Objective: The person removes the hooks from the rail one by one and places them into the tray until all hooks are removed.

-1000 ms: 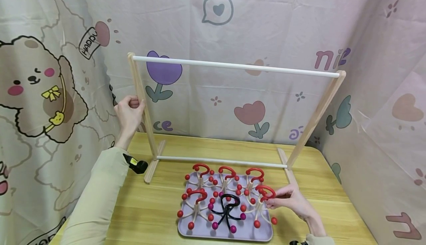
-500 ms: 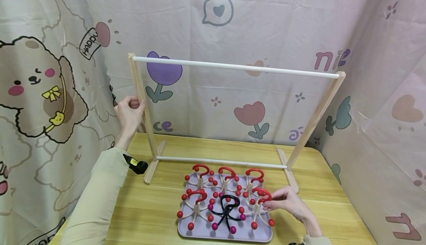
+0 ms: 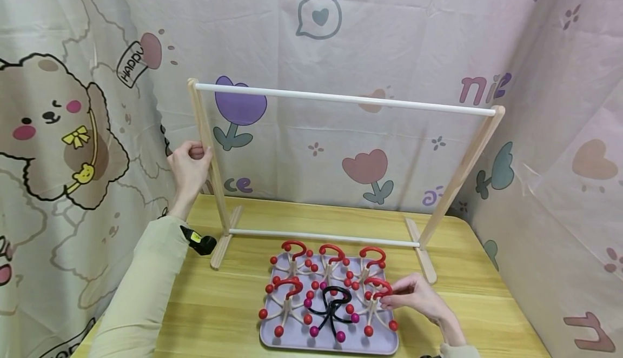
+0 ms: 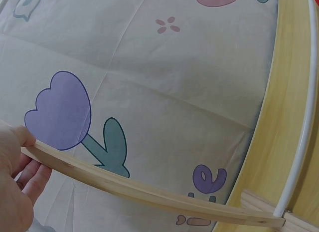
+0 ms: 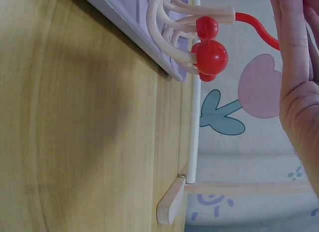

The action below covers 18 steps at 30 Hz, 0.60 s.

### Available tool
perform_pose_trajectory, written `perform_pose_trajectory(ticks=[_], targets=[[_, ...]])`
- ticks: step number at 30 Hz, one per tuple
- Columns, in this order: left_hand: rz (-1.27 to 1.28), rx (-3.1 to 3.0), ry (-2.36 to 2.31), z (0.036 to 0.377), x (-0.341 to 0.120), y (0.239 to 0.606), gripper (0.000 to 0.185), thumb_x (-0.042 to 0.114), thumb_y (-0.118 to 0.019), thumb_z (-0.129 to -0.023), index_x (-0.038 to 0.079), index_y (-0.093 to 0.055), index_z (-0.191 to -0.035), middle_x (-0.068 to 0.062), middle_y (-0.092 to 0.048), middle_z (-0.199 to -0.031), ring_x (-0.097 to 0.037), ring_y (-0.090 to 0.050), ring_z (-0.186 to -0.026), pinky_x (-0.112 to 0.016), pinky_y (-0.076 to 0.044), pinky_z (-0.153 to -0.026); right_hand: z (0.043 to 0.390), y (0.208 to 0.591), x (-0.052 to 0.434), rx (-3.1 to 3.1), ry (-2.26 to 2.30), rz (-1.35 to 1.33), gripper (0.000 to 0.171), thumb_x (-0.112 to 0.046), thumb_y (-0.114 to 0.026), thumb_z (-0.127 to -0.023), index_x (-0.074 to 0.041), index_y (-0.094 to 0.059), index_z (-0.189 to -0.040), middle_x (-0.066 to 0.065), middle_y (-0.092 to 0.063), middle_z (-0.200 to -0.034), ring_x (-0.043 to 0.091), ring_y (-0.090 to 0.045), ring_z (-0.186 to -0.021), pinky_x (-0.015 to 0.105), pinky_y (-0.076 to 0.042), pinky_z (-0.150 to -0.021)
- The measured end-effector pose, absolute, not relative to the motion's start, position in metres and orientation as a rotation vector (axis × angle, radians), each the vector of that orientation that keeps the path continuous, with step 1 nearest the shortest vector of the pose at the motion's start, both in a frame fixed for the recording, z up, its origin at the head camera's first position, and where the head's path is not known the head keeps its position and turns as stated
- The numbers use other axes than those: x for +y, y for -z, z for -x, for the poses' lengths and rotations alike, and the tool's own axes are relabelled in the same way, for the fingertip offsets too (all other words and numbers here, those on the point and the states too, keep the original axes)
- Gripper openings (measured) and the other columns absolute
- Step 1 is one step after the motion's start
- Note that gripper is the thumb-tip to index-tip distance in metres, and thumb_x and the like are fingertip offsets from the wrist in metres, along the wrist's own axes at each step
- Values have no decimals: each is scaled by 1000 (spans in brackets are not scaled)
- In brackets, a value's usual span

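While the left hand [image 3: 189, 167] stays wrapped round the rack's left wooden post [image 3: 209, 158], fingers curled about it exactly as a second ago, the action is all on the other side. The right hand [image 3: 416, 296] has slid a little leftward and lower across the lilac tray [image 3: 379, 344], and the red-hooked hanger [image 3: 377, 299] it pinches by the hook has come along with it, its ball-tipped feet now sitting slightly further in from the tray's right edge. The fingertips [image 3: 389, 297] close on the red hook; the right wrist view shows the fingers [image 5: 294, 37] pressed against that red wire, with the cream arms and red balls just below.

That hanger lies at the tray's near right corner, beside the single black hanger [image 3: 333, 306] with magenta balls in the middle. Four more red-hooked hangers [image 3: 311, 269] lie unmoved in the tray, three across the back row and one at the near left. The rack [image 3: 340, 98], white rail on top and white bar at the bottom, stands behind the tray on the wooden table [image 3: 229, 304], in the same place as before.

Now the writing: the cartoon backdrop [image 3: 311, 39] shows "HAPPY" in a tilted tag beside the dog, though the last letter is partly cut off. "ce" sits low behind the left post, and "nice" is half hidden at the right corner. The left wrist view shows a lone purple "e".
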<state>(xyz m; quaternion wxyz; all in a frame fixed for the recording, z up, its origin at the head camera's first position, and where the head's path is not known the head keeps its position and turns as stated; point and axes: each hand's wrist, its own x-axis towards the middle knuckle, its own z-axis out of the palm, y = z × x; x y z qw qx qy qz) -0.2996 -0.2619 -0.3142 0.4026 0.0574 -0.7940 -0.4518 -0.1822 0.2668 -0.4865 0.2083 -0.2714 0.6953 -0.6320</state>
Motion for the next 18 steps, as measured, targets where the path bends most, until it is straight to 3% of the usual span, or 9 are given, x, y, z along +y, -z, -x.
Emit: perform_pose_trajectory(ticks=[4, 9, 18], targets=[[-146, -2007, 1139, 299, -262, 314, 25, 14, -66, -94, -7, -70, -107, -24, -73, -96, 12, -48, -66, -5, -39, -62, 182, 488, 266, 1961, 1747, 757, 21, 5, -64, -92, 22, -66, -104, 15, -78, -98, 12, -76, -84, 45, -60, -76], [-147, -2001, 1129, 299, -261, 314, 24, 13, -66, -94, -7, -71, -106, -24, -73, -95, 13, -47, -65, -5, -38, -63, 182, 489, 265, 1973, 1751, 778, 23, 5, -65, -91, 25, -64, -103, 16, -78, -96, 10, -76, -82, 39, -62, -74], [-147, -1998, 1136, 300, -262, 314, 24, 13, -66, -94, -7, -71, -106, -24, -73, -95, 13, -47, -65, -6, -38, -64, 182, 488, 265, 2017, 1709, 766, 20, 2, -67, -90, 18, -68, -102, 1, -79, -93, 5, -73, -78, 31, -62, -71]])
